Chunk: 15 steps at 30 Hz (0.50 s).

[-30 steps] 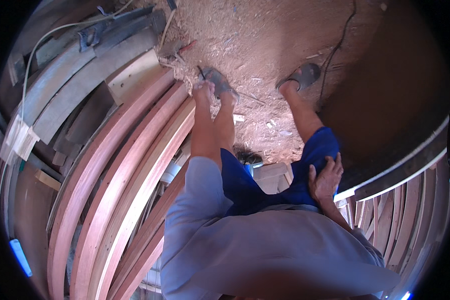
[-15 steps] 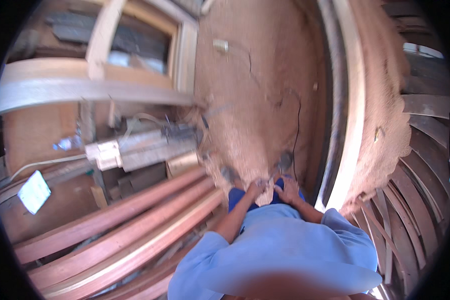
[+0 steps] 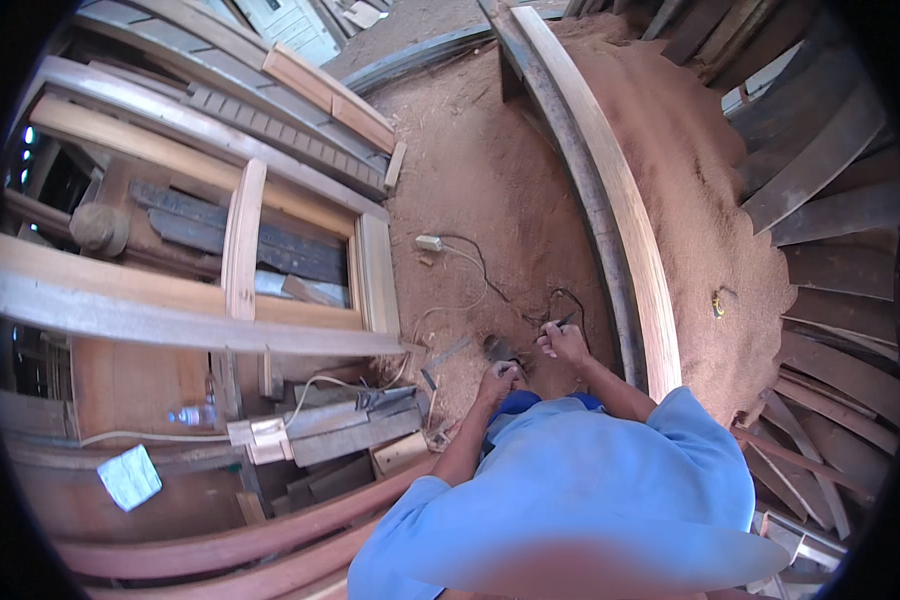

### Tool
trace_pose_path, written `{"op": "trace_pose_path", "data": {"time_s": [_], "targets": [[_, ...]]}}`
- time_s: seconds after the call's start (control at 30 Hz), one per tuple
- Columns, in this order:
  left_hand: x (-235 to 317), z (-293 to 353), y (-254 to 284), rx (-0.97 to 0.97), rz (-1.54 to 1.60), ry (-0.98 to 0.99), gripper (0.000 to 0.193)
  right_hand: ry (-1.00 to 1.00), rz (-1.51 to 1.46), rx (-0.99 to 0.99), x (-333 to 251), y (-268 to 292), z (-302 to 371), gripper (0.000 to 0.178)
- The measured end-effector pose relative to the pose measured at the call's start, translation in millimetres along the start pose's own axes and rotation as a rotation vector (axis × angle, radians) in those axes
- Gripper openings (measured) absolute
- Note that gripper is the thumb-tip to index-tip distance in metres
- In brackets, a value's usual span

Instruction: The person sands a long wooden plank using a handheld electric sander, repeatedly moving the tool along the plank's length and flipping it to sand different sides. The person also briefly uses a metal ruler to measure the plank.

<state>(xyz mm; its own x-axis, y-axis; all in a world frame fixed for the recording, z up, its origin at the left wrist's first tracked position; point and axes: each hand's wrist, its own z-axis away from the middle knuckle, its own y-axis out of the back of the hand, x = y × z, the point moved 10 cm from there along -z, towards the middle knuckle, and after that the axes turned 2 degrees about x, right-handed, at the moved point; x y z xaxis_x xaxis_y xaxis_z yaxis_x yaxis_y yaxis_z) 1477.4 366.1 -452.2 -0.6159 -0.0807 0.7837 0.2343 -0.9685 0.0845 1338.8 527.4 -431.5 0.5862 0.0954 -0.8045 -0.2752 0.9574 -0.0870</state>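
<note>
My right hand (image 3: pixel 565 343) is raised in front of me over the floor, its fingers closed round a small, thin dark object (image 3: pixel 567 320) whose kind is too small to make out. Lower and to its left, my left hand (image 3: pixel 501 381) is curled in front of my body with the fingers pressed together. Whatever it may hold is hidden. A long pale wooden plank (image 3: pixel 625 190) stands just right of my right forearm, along a dark beam (image 3: pixel 582 180). Dark cord (image 3: pixel 570 300) lies on the ground close beyond the right hand.
Left stands a large wooden frame (image 3: pixel 248 240). Below it are stacked wood offcuts (image 3: pixel 350 435), a plastic bottle (image 3: pixel 194 415), a pale paper sheet (image 3: pixel 129 477) and reddish beams (image 3: pixel 240 545). A white socket block (image 3: pixel 429 243) lies ahead; right, a yellow tape measure (image 3: pixel 718 304) rests on sawdust (image 3: pixel 670 190).
My hands were low and close together near my knees. The right hand has risen forward with the thin dark object showing. The view has swung, bringing more of the frame and plank into sight.
</note>
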Motion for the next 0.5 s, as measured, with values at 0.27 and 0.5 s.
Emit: {"op": "trace_pose_path", "data": {"time_s": [0.27, 0.5], "targets": [[-9.3, -129.2, 124.7, -0.058, -0.485, 0.060, 0.030, 0.416, 0.340, 0.335, -103.8, 56.6, -68.8, 0.025], [29.1, -207.4, 196.9, 0.076, -0.364, 0.248, 0.021, 0.126, -0.077, 0.562, -122.3, 91.6, -84.8, 0.021]]}}
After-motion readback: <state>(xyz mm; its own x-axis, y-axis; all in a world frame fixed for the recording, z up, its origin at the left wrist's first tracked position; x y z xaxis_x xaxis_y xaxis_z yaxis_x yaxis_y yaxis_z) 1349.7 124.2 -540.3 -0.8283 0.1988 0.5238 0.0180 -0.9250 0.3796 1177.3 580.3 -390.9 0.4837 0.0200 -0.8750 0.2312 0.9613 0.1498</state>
